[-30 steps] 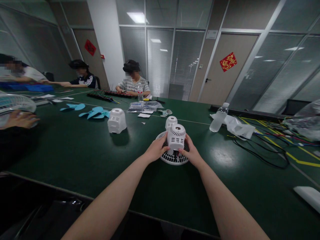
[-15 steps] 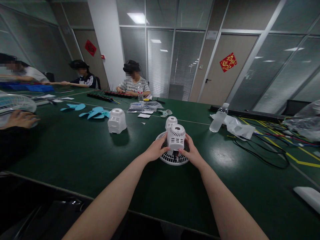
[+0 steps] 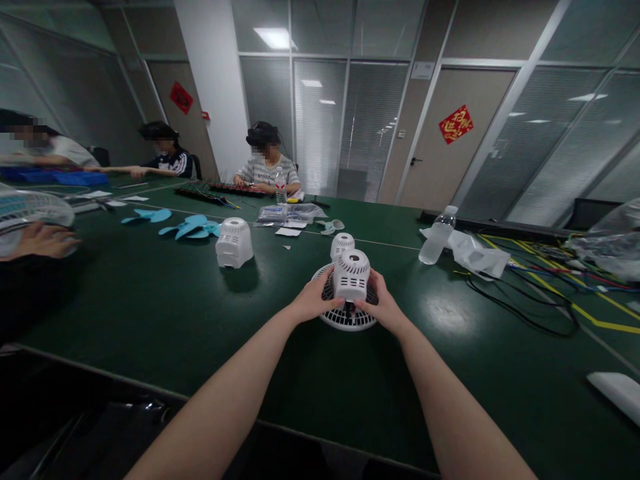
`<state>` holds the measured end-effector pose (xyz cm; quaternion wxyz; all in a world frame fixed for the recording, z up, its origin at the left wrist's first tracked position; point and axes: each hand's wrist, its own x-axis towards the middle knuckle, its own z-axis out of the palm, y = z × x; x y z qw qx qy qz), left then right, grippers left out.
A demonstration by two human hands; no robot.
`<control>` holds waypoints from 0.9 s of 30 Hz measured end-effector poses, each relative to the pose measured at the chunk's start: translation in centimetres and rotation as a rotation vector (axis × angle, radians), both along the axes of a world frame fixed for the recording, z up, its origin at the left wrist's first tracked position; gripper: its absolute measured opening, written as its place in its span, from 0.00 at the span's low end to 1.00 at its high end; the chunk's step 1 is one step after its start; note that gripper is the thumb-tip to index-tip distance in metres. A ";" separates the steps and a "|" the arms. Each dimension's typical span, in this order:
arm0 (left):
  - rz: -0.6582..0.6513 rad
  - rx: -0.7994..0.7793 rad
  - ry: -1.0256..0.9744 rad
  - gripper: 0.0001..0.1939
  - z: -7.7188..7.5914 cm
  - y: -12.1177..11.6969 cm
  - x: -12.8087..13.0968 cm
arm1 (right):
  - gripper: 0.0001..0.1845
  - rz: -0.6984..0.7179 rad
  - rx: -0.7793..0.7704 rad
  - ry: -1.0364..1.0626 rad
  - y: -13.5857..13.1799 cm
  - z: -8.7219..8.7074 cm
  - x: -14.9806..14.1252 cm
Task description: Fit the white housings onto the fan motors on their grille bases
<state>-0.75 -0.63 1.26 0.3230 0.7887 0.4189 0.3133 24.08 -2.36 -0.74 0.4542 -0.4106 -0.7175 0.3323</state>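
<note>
A white slotted fan motor cover [image 3: 352, 275] stands upright between my hands, over a round white fan grille [image 3: 350, 324] on the table. My left hand [image 3: 314, 298] grips the cover's left side, thumb at its lower front edge. On the opposite side my right hand [image 3: 381, 303] holds it the same way. Dark and red parts show under the cover's lower edge; whether it touches the grille there I cannot tell. Just behind it is a second white motor cover [image 3: 342, 244], partly hidden.
Another motor cover [image 3: 234, 243] stands to the left, near blue fan blades [image 3: 193, 227]. A water bottle [image 3: 438, 236], white plastic wrap [image 3: 483, 257] and black cables [image 3: 520, 308] lie to the right. At far left, a person's hand [image 3: 46, 240] rests on a fan.
The motor cover in my hands has shifted very slightly left and lower over the grille. Both hands keep their hold on it.
</note>
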 end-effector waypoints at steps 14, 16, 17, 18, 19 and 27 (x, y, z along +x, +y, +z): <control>0.010 -0.037 0.021 0.51 1.3 -0.8 0.3 | 0.51 0.008 0.017 0.034 0.5 -0.4 0.0; 0.003 -0.025 0.030 0.51 1.3 -0.7 0.3 | 0.54 0.001 0.015 0.019 0.5 -0.3 0.0; 0.002 -0.022 0.035 0.51 1.3 -0.6 0.3 | 0.55 -0.002 0.006 0.005 0.6 -0.2 0.1; -0.001 -0.019 0.041 0.51 1.3 -0.5 0.2 | 0.56 -0.005 -0.009 -0.009 0.6 -0.1 0.2; -0.005 -0.015 0.048 0.51 1.3 -0.5 0.2 | 0.56 -0.007 -0.025 -0.017 0.6 -0.1 0.2; -0.017 -0.025 0.090 0.51 2.0 -0.8 0.3 | 0.55 0.008 -0.039 0.001 0.3 0.2 0.3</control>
